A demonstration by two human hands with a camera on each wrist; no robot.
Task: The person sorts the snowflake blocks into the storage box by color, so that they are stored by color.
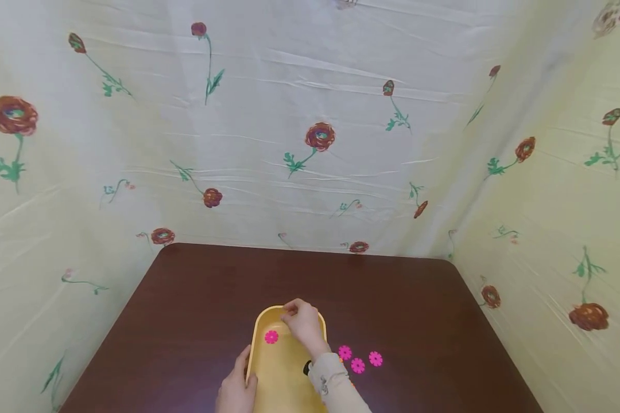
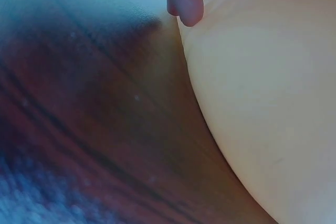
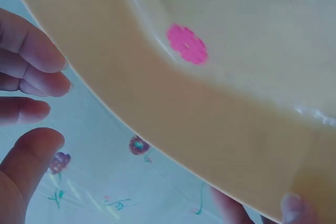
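Nearest the head camera, at 6 o'clock, the left hand (image 1: pixel 236 390) rested against the near left rim of the yellow tray (image 1: pixel 284 378), thumb lying along the edge and fingers fairly straight; the left wrist view showed only a fingertip touching the rim, so whether it gripped could not be told. Right hand (image 1: pixel 303 322) reached across the tray to its far end, at 12 o'clock from the left hand, with the fingers bunched over the far rim; in the right wrist view the fingers (image 3: pixel 31 51) were slightly parted and nothing showed between them, though whether a piece was pinched could not be told.

One pink flower (image 1: pixel 271 336) lay inside the tray near its far left wall, at about 10 o'clock from the right wrist and just beside that hand, which was clearly the nearer one. The tray's long axis ran from 6 to 12 o'clock.

Three more flowers (image 1: pixel 358 365) sat on the dark table (image 1: pixel 418 321) at 3 o'clock of the tray, near the right sleeve (image 1: pixel 333 378). Nothing stood between them and the tray. Floral cloth (image 1: pixel 310 143) hung behind.
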